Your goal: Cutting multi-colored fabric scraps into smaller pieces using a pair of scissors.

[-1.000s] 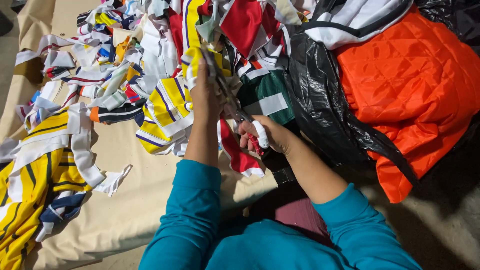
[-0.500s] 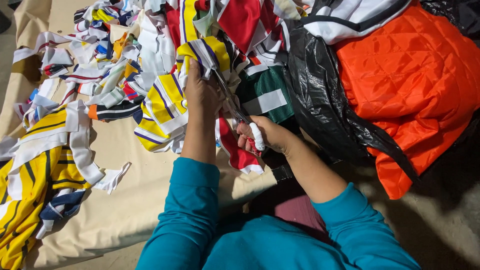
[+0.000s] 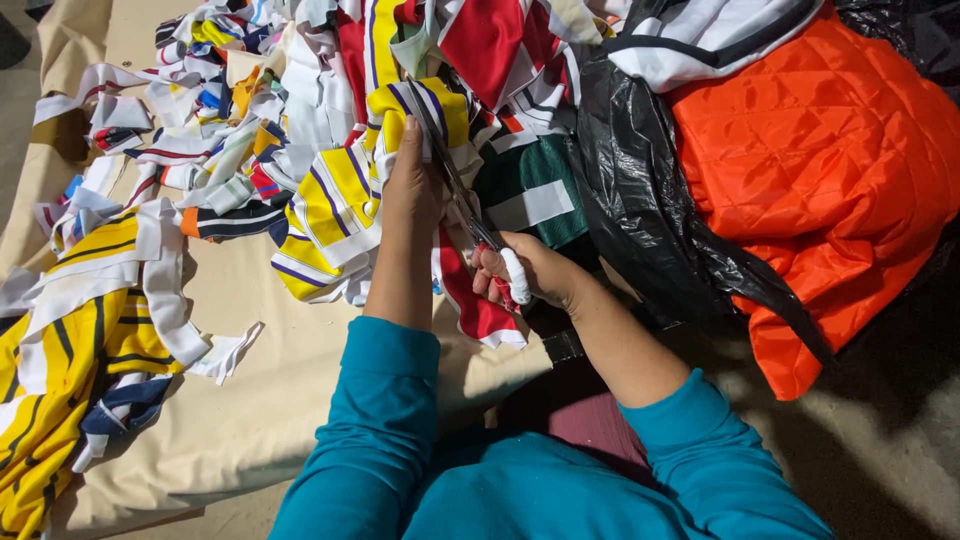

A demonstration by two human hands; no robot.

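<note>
My left hand (image 3: 408, 190) holds up a yellow piece of fabric (image 3: 340, 190) with purple and white stripes. My right hand (image 3: 528, 272) grips a pair of scissors (image 3: 452, 180) by its red and white handles. The long blades point up and away and lie along the yellow cloth just right of my left fingers. A red and white fabric strip (image 3: 470, 300) hangs below the scissors. Both sleeves are teal.
Several cut strips of striped cloth (image 3: 210, 130) lie heaped on a beige sheet (image 3: 280, 390). More yellow striped fabric (image 3: 60, 360) lies at the left. A black plastic bag (image 3: 640, 190) and an orange quilted piece (image 3: 820, 160) are to the right. Grey floor (image 3: 880, 460) lies at lower right.
The scissors have advanced up along the yellow striped fabric, and my left hand has shifted slightly higher on the cloth.
</note>
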